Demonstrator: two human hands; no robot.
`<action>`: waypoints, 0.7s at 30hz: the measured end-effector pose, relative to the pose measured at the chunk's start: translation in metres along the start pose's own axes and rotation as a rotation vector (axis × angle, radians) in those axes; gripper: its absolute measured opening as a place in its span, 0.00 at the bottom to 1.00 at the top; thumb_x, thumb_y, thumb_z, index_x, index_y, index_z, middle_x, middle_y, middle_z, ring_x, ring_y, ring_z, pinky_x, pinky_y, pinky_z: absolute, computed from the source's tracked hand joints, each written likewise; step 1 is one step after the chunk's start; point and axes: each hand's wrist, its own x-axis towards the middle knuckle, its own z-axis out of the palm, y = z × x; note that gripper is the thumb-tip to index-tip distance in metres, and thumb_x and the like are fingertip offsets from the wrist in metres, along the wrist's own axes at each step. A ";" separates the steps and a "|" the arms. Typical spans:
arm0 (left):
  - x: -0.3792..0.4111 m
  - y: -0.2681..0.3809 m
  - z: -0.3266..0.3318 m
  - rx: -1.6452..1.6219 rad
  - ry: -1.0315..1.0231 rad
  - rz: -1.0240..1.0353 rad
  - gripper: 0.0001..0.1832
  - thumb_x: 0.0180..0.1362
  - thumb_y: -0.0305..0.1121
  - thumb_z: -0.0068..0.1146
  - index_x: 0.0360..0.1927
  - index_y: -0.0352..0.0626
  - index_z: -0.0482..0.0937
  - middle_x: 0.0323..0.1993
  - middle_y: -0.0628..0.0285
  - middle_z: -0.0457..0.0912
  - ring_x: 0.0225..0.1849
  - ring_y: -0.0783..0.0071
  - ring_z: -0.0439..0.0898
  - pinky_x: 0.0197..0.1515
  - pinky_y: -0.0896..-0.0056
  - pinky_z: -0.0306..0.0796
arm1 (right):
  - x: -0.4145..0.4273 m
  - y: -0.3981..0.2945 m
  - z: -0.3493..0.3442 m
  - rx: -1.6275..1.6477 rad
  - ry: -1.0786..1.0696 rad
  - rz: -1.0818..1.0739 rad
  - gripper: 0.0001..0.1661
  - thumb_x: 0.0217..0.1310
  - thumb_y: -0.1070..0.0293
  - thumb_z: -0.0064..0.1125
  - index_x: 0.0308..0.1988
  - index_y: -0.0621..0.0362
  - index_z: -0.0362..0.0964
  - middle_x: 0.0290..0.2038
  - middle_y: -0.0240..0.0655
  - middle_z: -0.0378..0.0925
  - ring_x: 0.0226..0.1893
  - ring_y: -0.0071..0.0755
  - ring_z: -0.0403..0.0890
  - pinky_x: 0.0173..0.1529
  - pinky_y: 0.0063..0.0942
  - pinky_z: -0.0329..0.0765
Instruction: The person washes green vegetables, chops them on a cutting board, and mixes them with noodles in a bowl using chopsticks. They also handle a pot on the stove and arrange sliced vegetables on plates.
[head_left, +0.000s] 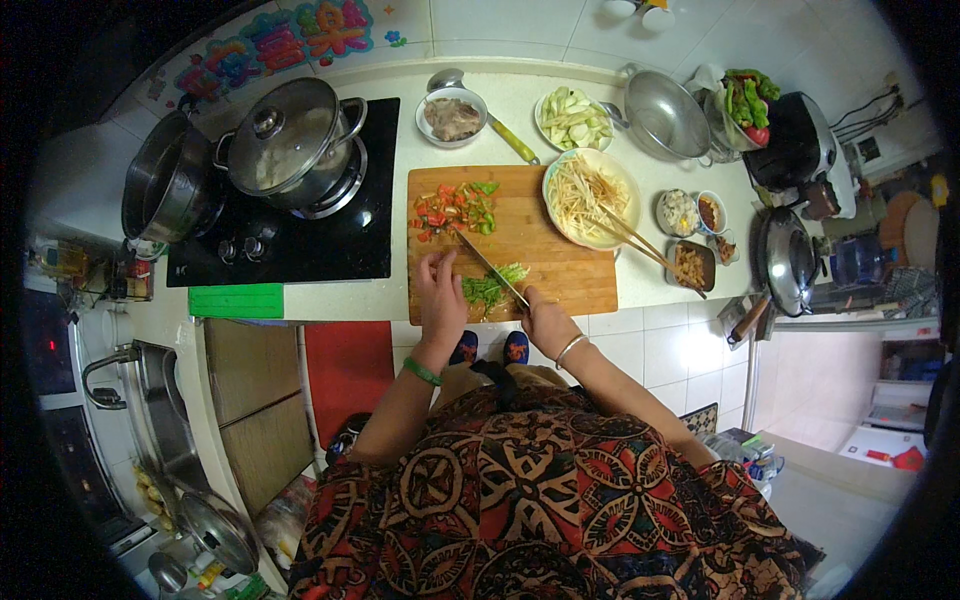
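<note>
My right hand (550, 324) grips the handle of a kitchen knife (491, 268), whose blade points up and left across a wooden cutting board (577, 281). Under and beside the blade lie chopped green herbs (487, 291). My left hand (441, 296) rests at the board's left front, just left of the herbs; its fingers point away from me, and I cannot tell whether they touch any herbs. Chopped red and green peppers (457, 210) are spread at the board's far left. A bowl of pale shredded vegetable (589, 199) stands on the board's right corner, with wooden chopsticks (637, 238) lying across it.
A lidded steel pot (285, 142) and another pot (165, 180) stand on the black hob (337, 251) at left. Behind the board are a bowl of meat (452, 120) and a plate of sliced vegetable (574, 120). Rightward stand a steel colander (667, 112), small bowls (679, 214) and a lidded pan (787, 259).
</note>
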 end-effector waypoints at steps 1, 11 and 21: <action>-0.006 0.002 -0.002 0.012 -0.051 0.005 0.14 0.55 0.27 0.58 0.44 0.37 0.73 0.42 0.51 0.71 0.47 0.50 0.71 0.47 0.54 0.67 | 0.000 0.000 0.000 0.010 0.005 -0.005 0.23 0.59 0.72 0.48 0.55 0.63 0.59 0.26 0.62 0.76 0.30 0.66 0.79 0.38 0.55 0.75; -0.037 0.006 0.026 0.152 -0.219 0.205 0.14 0.47 0.30 0.65 0.34 0.38 0.72 0.34 0.53 0.69 0.42 0.53 0.71 0.46 0.54 0.65 | 0.002 0.007 0.004 -0.025 0.015 -0.035 0.26 0.58 0.72 0.50 0.56 0.65 0.58 0.26 0.61 0.76 0.29 0.65 0.79 0.36 0.54 0.75; -0.047 -0.015 0.029 0.044 -0.208 0.003 0.05 0.53 0.24 0.55 0.31 0.35 0.71 0.29 0.50 0.72 0.37 0.48 0.73 0.43 0.52 0.67 | 0.003 0.009 0.004 0.000 -0.010 -0.028 0.26 0.58 0.72 0.49 0.57 0.63 0.58 0.27 0.61 0.76 0.31 0.65 0.79 0.38 0.54 0.75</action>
